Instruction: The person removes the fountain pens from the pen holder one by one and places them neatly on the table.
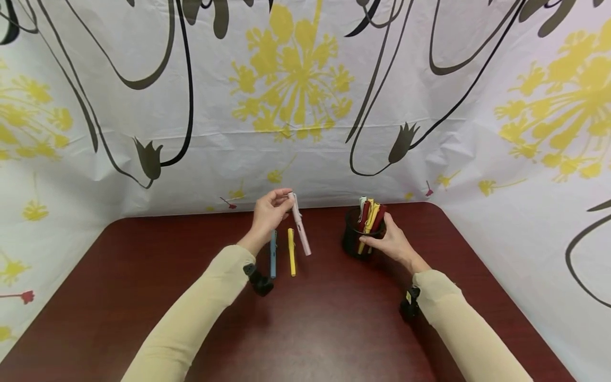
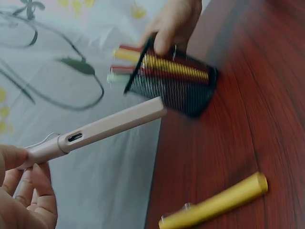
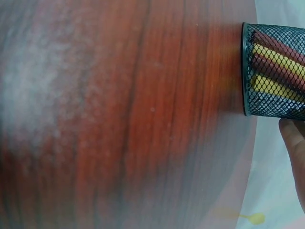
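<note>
My left hand (image 1: 267, 216) pinches a pale pink pen (image 1: 300, 228) near its clip end, the other end slanting down over the table. In the left wrist view the pink pen (image 2: 112, 126) points toward a black mesh pen cup (image 1: 351, 244). Thumb and fingers of my right hand (image 1: 396, 244) grip that cup at its rim. Dark red, yellow and pale green pens (image 1: 369, 215) stand in it, leaning to one side. On the table below the left hand lie a blue pen (image 1: 273, 257) and a yellow pen (image 1: 291, 254), side by side.
The dark red wooden table (image 1: 324, 329) ends at a white patterned cloth (image 1: 215, 138) hanging behind it and along both sides. A small black camera (image 1: 259, 280) is strapped at the left wrist, another (image 1: 409, 305) at the right.
</note>
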### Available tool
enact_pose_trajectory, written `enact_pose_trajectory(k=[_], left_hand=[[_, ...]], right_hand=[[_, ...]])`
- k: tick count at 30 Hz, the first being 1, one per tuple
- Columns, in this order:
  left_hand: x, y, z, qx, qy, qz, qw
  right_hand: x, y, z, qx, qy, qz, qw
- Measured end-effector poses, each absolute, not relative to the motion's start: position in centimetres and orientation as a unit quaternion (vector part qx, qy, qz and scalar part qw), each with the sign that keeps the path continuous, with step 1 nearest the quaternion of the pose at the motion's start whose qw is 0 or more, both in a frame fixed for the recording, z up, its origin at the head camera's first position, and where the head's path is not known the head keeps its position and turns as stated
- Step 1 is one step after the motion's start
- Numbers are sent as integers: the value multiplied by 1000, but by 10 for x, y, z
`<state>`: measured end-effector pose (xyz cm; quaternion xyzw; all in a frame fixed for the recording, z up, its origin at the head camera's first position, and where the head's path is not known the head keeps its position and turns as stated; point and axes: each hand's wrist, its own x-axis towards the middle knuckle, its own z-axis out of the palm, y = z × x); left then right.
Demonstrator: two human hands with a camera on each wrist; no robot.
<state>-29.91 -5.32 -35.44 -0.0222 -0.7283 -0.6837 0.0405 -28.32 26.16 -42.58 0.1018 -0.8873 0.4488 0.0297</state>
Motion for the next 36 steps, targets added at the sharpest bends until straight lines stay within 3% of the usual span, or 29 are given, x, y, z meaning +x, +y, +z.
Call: enact_pose_trajectory(k=[15, 36], left_hand=[[-304, -119, -394, 41, -793, -606, -47], [-315, -139, -428, 63, -853, -514, -66]], right_hand=[[-284, 261, -426, 107, -883, 455, 33], [-284, 261, -428, 110, -885, 451, 37]])
